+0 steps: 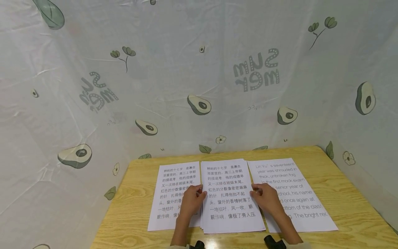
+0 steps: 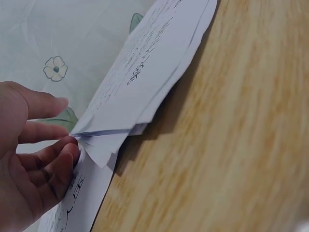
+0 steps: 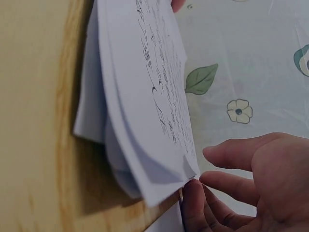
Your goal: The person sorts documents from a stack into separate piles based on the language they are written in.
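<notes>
A stack of printed paper sheets (image 1: 230, 207) with Chinese text lies between my hands in the head view. Its left edge is in the fingers of my left hand (image 1: 191, 200), which creases the sheets there in the left wrist view. My right hand (image 1: 268, 197) grips the opposite edge, its fingertips (image 3: 193, 188) at a bent corner of the paper. Both wrist views show the near ends of the sheets curving above the wood, with layers fanned slightly apart. One finger of each hand stands away from the edge. The undersides of the sheets are mostly hidden.
To the left lies another page (image 1: 158, 211) of Chinese text, partly under my left hand. On the right, an English page (image 1: 306, 193) is partly covered by my right hand. All rest on a wooden table (image 1: 345, 193), backed by an avocado-patterned curtain (image 1: 174, 69).
</notes>
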A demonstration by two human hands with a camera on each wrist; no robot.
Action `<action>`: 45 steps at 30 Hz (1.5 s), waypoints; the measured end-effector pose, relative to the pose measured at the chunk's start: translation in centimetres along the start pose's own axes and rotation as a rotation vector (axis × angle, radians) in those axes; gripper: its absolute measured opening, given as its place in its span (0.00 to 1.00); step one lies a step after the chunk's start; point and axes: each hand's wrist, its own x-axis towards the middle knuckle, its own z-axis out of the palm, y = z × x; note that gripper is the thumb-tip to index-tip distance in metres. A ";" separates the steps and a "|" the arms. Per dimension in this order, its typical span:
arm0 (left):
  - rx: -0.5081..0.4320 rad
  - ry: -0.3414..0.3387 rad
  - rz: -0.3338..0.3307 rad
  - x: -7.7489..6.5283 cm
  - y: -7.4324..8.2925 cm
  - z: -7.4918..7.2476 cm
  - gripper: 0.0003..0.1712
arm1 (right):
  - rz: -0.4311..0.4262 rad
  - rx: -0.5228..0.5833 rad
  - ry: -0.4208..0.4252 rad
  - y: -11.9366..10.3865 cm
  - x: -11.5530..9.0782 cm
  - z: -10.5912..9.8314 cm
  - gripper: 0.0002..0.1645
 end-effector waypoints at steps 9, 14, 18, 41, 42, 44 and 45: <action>-0.008 -0.001 -0.009 -0.1 -0.2 0.1 0.22 | 0.005 0.003 -0.007 0.1 -0.1 0.1 0.25; -0.018 -0.007 -0.014 0.0 -0.4 0.1 0.24 | -0.008 0.004 -0.006 0.0 0.0 0.1 0.24; -0.022 -0.006 -0.011 0.2 -0.3 0.1 0.24 | -0.022 0.004 -0.004 -0.1 -0.1 0.0 0.25; -0.104 0.007 0.032 0.0 1.0 0.4 0.27 | -0.063 0.064 0.049 -0.9 -0.4 -0.3 0.23; -0.109 0.011 0.034 0.0 1.1 0.4 0.28 | -0.065 0.066 0.055 -1.0 -0.4 -0.3 0.23; -0.119 0.021 0.025 -0.1 1.1 0.3 0.28 | -0.068 0.073 0.063 -1.0 -0.4 -0.4 0.23; -0.123 0.027 0.021 -0.1 1.1 0.3 0.28 | -0.069 0.075 0.066 -1.0 -0.4 -0.5 0.23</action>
